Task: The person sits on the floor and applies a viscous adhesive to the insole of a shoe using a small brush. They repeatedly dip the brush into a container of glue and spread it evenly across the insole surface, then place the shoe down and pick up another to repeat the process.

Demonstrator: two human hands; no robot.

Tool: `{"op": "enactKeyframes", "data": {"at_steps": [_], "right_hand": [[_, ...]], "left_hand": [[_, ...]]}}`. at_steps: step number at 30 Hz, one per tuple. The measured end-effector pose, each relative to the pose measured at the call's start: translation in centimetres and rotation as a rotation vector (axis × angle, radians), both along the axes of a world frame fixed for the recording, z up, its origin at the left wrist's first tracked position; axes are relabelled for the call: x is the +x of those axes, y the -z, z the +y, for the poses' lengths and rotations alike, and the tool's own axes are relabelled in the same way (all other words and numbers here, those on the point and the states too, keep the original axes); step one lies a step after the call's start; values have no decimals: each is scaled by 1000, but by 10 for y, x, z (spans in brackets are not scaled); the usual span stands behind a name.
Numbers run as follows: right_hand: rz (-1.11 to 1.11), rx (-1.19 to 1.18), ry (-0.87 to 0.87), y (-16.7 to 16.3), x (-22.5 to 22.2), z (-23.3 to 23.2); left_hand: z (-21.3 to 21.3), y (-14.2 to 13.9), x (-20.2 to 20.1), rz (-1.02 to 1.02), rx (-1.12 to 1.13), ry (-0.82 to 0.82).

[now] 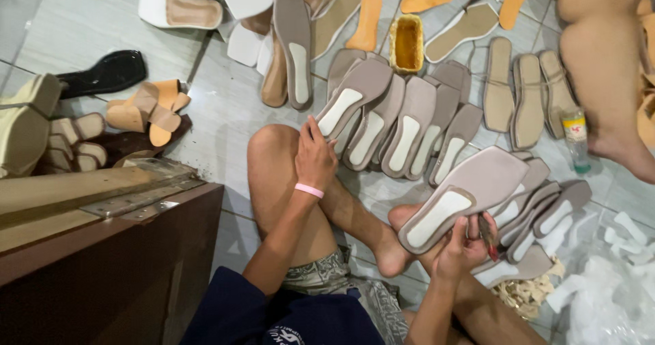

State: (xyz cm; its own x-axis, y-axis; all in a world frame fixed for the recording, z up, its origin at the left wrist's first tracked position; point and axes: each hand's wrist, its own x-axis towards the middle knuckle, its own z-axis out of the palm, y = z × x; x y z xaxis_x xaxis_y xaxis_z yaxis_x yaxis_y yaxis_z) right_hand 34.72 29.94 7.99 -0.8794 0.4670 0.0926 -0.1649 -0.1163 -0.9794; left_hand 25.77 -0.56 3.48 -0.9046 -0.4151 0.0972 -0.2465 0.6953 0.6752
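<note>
The right hand (pixel 458 248), low and right of the middle of the frame, holds up a grey sole (pixel 464 196) with a white patch. Its fingers are curled around the sole's near end. A thin brush (pixel 487 237) with a red tip is pinched in the same hand. The sole tilts up and to the right, above the person's foot (pixel 399 242).

The left hand (pixel 314 157), with a pink band (pixel 309 190) on the wrist, rests on the raised knee (pixel 273 147) in the middle. Its fingers are half open and reach to the nearest sole in a row (pixel 399 123) of grey soles lying on the tiled floor (pixel 89 24). I cannot tell if they grip it.

More grey soles are stacked at the right (pixel 546 215). A small yellow tub (pixel 407 43) sits at the top middle. A bottle (pixel 576 139) stands at the right, near another person's leg (pixel 600 65). Tan sandals (pixel 147 109) lie at the left, above a wooden box (pixel 102 249).
</note>
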Motion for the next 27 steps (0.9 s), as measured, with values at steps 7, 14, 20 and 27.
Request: {"op": "enactKeyframes", "data": {"at_steps": [7,14,20,27], "right_hand": [[-48,-19,25,-4,3,-5],[-21,68,14,-7,-2,-3],[-8,95,0,-8,-6,-4],[-10,150,33,-4,-5,3]], "left_hand": [[-7,0,-16,49,-22,-119],[-1,-2,-30,-32,-55,-189],[-2,-10,-31,-123,-34,-158],[-9,-9,-27,-208,-30,-120]]}}
